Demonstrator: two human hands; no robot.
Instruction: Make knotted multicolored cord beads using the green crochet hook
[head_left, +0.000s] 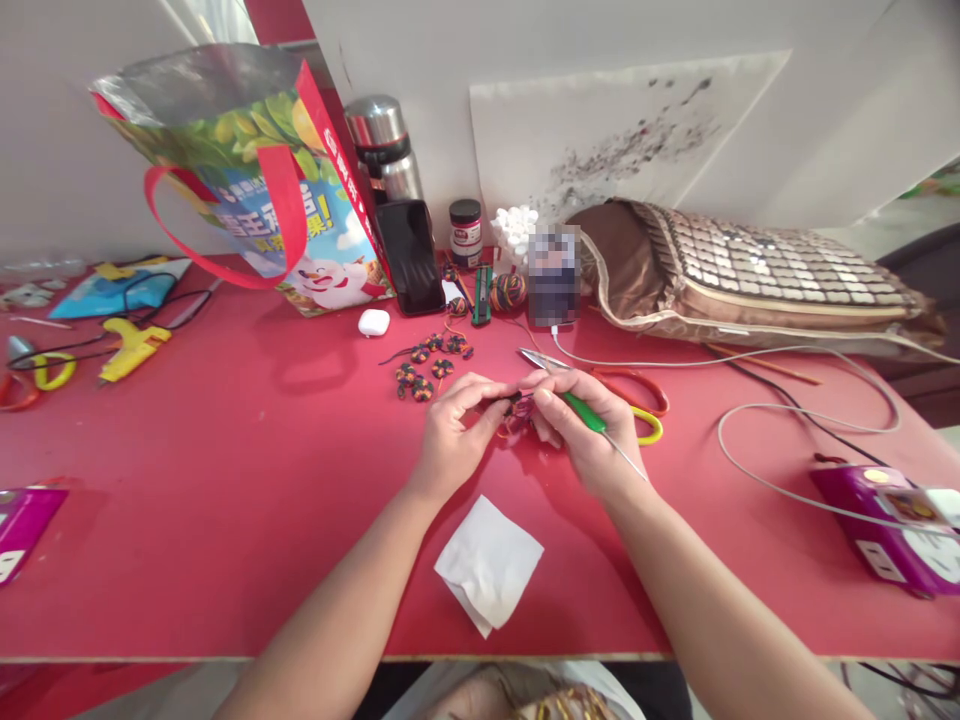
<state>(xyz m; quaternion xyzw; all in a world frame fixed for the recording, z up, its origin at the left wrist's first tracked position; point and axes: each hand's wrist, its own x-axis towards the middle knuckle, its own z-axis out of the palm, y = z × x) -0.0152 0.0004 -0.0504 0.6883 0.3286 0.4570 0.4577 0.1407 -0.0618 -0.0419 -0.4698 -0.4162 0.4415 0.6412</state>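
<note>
My left hand (466, 425) pinches a small dark multicoloured crochet piece (514, 402) between thumb and fingers. In my right hand (581, 420) is a crochet hook (585, 411) with a green handle; its thin metal shaft sticks out toward my wrist. The hook's working tip meets the piece, though fingers partly hide it. Pinkish yarn (517, 425) hangs below the fingertips. Scissors (645, 395) with red and yellow handles lie just behind my right hand. Several finished-looking crochet pieces (421, 388) rest beyond my left hand.
A folded white tissue (489, 565) lies in front of me. Behind stand a shopping bag (255, 200), a black phone (409, 258), a yarn ball (508, 292) and a propped phone (555, 275). A white cable (675, 364) runs right toward a purple power strip (885, 520). A yellow glue gun (131, 348) is left.
</note>
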